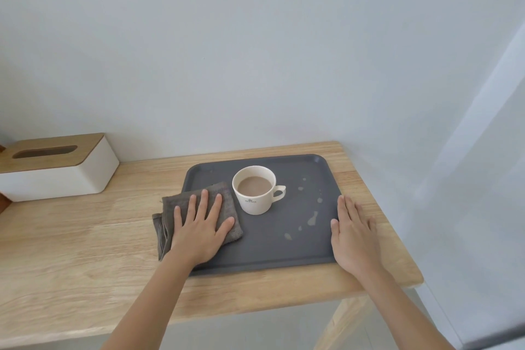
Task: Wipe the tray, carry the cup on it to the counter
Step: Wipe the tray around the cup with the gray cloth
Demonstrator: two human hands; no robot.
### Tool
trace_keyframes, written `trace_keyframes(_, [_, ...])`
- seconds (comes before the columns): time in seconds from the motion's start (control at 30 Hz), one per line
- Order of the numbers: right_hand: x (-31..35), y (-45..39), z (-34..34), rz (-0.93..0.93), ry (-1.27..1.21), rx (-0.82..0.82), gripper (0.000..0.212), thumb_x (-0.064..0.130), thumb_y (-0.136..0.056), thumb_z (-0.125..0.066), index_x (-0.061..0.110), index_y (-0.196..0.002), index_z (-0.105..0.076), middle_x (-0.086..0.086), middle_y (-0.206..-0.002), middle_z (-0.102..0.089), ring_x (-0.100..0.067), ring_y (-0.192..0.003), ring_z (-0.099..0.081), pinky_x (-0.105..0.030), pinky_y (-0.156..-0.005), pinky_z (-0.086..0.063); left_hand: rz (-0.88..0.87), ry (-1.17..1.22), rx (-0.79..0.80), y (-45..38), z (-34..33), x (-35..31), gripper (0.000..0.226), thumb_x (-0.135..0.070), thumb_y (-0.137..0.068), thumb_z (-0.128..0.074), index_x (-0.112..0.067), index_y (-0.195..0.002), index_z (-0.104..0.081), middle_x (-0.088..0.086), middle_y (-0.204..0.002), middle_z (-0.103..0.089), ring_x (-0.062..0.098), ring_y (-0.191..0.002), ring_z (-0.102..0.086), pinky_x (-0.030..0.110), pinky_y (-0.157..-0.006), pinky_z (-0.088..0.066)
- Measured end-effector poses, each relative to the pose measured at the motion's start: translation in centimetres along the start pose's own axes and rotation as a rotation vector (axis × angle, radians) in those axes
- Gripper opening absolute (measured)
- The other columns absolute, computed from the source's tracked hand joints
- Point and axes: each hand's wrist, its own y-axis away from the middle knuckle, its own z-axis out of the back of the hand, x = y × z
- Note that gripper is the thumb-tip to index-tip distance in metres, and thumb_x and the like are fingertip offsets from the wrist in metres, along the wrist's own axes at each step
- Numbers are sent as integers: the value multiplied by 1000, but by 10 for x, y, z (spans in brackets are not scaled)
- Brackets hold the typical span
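L hand (199,231) is pressed flat, fingers spread, on grey cloth (173,207) at tray (255,250) left edge, R hand (353,236) laid open on its right rim, w/ full cup (253,190) stood mid-tray beside spill spots (312,218), all on wooden tabletop (85,236).

Upright white cup (254,190) of milky coffee on spill-spotted grey tray (270,247)

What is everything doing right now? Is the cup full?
cup: upright on the tray, holding brown drink.
tray: spots of spilled drink still on it.
cloth: folded, pressed flat.
left hand: open, flat on the cloth.
right hand: open, at the tray's edge.
tissue box: lid on.
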Motion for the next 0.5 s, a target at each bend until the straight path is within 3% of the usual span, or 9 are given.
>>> trace_keyframes(0.3, [-1, -1, -2, 7, -12, -4, 56, 28, -101, -22, 14, -152, -3, 1, -162, -7, -20, -150, -3, -42, -121, -7, -15, -35, 61, -83, 21, 4, 67, -63, -93, -11, -34, -151, 6, -1, -161, 15, 23, -149, 12, 54, -117, 9])
trace_keyframes(0.5, [-2, -4, -4, 0, -29, -8, 56, 27, -101, -24, 14, -152, -6, 1, -162, -8, -21, -149, -4, -43, -121, -7, -45, -12, 49, -33, 10, 8, 67, -63, -92, -10, -35, -151, 6, -3, -161, 16, 21, -149, 13, 52, -118, 10])
